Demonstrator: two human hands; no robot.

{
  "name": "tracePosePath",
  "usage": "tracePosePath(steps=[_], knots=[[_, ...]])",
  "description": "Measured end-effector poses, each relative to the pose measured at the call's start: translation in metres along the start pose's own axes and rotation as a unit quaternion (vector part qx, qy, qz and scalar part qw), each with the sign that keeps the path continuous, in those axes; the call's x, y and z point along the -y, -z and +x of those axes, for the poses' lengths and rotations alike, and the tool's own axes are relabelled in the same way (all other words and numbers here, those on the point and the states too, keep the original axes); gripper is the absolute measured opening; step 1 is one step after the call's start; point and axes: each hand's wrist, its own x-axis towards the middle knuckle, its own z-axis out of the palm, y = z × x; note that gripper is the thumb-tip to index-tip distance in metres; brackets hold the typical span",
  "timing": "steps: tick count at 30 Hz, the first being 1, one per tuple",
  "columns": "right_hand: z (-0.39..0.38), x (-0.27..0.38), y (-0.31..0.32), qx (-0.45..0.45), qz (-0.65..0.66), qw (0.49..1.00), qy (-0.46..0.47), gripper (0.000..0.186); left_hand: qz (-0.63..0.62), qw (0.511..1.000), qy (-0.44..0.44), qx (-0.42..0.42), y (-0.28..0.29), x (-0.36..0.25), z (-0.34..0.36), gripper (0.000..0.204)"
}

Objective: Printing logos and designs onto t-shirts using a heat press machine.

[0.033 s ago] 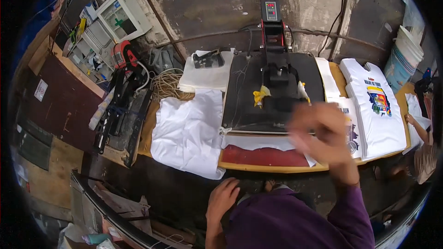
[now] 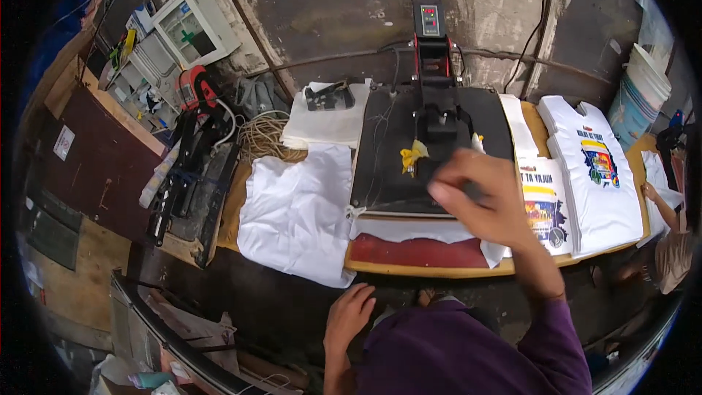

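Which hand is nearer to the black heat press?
Right. The right hand is at the front right of the heat press, contact unclear; the left hand is nearer the body, short of the table.

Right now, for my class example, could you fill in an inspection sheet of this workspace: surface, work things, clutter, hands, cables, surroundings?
Surface: tan table, mostly covered.
Work things: press, with fabric showing below its front edge; white cloth left; printed sheet and shirt right.
Clutter: rope coil and machine, left.
Hands: right hand blurred, over the press's front right, contact unclear; left hand before the table, nothing visibly held.
Cables: grey cord behind the press.
Surroundings: stained wall; bucket and another person's hand, far right.
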Motion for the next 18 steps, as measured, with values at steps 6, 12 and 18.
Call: tracePosePath(steps=[6,12,18], knots=[[-0.016,-0.098,-0.044,-0.033,-0.454,0.89,0.029,0.04,-0.04,0.998,0.049,-0.015,0.002,0.053,0.042,0.026],[-0.007,-0.101,-0.054,-0.057,-0.484,0.873,0.008,0.041,0.065,0.985,0.139,-0.075,0.005,0.178,0.081,0.047],[-0.007,-0.099,-0.051,-0.04,-0.468,0.883,-0.027,0.044,0.205,0.961,0.175,0.066,-0.053,0.268,0.092,0.098]])
